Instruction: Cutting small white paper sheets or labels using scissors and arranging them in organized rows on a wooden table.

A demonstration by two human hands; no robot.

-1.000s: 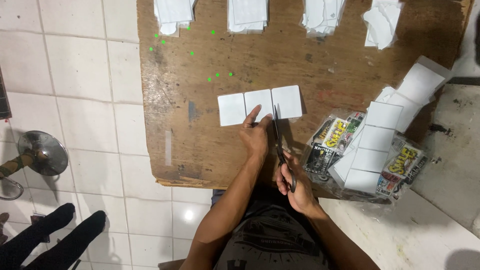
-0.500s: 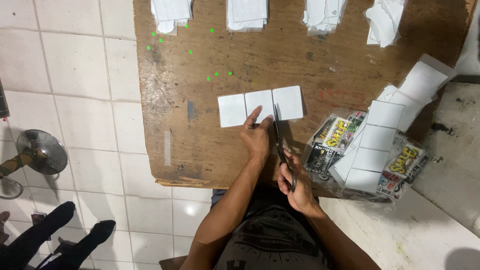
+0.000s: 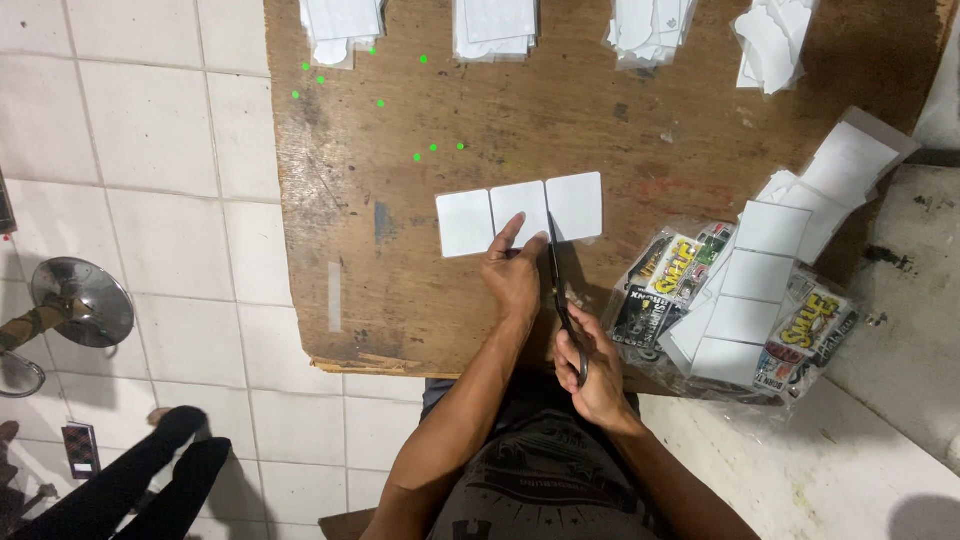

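The left hand (image 3: 515,275) presses flat on a strip of white cards (image 3: 520,212) on the wooden counter (image 3: 400,260). The right hand (image 3: 592,372) grips scissors (image 3: 560,285), blades at the line between two cards. This looks like the cutting step, which needs a straight snip.

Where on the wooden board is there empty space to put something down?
Bare wood lies between the white stacks along the far edge and the strip of white cards, and left of that strip. The right side is crowded with sticker packs and loose cards.
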